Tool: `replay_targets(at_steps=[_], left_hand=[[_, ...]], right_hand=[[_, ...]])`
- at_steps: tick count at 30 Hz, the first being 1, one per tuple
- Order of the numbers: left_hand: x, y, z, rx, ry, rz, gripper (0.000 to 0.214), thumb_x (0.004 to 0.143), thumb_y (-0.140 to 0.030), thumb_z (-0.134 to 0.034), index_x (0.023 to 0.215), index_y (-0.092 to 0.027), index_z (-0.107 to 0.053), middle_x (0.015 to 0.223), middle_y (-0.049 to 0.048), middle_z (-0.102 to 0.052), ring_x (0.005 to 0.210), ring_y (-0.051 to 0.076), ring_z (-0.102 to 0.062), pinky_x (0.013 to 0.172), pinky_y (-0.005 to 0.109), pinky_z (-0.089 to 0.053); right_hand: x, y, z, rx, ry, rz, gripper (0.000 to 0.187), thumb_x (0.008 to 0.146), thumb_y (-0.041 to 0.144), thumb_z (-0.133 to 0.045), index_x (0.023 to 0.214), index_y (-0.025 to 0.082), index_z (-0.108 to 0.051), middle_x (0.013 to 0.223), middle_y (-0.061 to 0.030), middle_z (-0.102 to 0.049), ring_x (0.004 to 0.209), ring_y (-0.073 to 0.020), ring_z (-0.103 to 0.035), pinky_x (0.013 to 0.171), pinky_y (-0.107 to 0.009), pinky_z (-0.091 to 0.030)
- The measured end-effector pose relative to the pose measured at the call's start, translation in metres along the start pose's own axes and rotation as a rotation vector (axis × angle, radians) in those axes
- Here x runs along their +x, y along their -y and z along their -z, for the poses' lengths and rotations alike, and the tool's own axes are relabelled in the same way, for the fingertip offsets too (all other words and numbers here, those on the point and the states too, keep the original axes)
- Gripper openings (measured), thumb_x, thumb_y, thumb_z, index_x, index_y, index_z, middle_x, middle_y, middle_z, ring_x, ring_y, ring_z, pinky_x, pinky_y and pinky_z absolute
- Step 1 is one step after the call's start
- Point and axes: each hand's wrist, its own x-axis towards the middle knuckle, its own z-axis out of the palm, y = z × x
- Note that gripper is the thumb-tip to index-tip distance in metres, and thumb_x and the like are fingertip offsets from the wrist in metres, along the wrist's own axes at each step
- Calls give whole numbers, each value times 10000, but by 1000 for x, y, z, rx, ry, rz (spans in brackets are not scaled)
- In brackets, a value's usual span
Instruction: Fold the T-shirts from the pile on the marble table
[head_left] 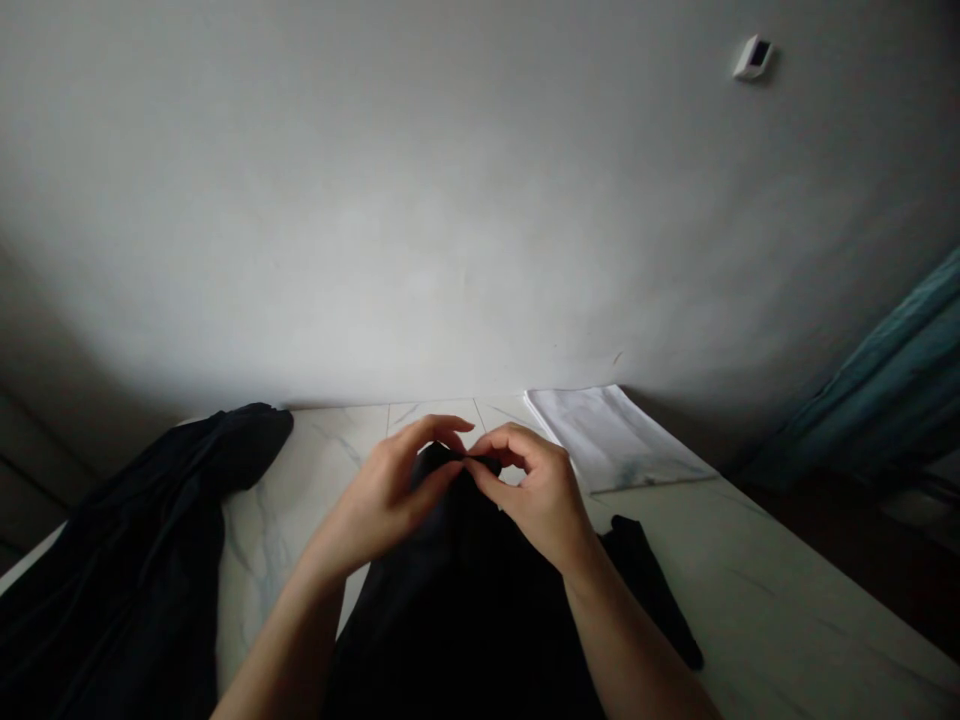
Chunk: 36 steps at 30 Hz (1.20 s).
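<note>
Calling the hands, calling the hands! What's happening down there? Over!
Left hand and right hand holding black cloth by its top edge. Second dark cloth off left, white pile beyond right hand. Nothing seen blocking the hands.

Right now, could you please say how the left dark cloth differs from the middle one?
The left cloth lies on the table, untouched; the middle cloth is pinched by the left hand and right hand. The left cloth shows creases; the middle cloth looks smoother. Both look nearly black.
</note>
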Motion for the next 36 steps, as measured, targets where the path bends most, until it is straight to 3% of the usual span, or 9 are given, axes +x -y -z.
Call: replay_targets(at_steps=[3,8,13,17,26,36], left_hand=[[0,-6,-13,-103,30,31,281,968,-285,-498,1242,-244,-549,1040,61,-697,968,189,-655,864,325,-519],[5,7,-22,-292,48,81,212,973,-350,-508,1135,-222,-554,880,26,-675,821,158,-645,749,278,-516],[7,24,-10,-370,-182,59,219,891,-417,-643,961,-210,-629,738,-5,-601,645,111,-559,579,210,-456],[4,32,6,-358,-361,35,226,839,-422,-707,862,-208,-636,774,5,-609,662,106,-542,584,202,-449],[3,45,34,-390,-635,60,248,777,-394,-762,842,-221,-598,747,-20,-550,602,82,-476,528,188,-391],[-2,52,57,-412,-794,98,282,733,-382,-807,814,-226,-586,748,-39,-545,585,61,-472,512,168,-388]], right_hand=[[0,1,-1,2,12,52,48,799,180,-644,787,225,-657,805,-18,-700,751,-159,-654,696,-288,-550],[0,-4,-5,122,32,-27,51,808,246,-661,820,227,-616,806,-4,-678,759,-147,-650,715,-280,-547],[3,-15,-10,363,224,-200,342,699,307,-796,965,243,-592,908,8,-681,818,-144,-662,725,-268,-551],[6,-24,-11,342,415,-285,235,723,331,-797,869,207,-660,799,22,-675,750,-143,-644,681,-259,-524],[12,-27,17,163,470,-258,281,738,444,-789,802,190,-689,715,30,-654,675,-139,-602,592,-237,-475],[9,-30,50,84,366,-251,199,780,392,-750,814,199,-716,767,8,-707,712,-154,-644,670,-274,-516]])
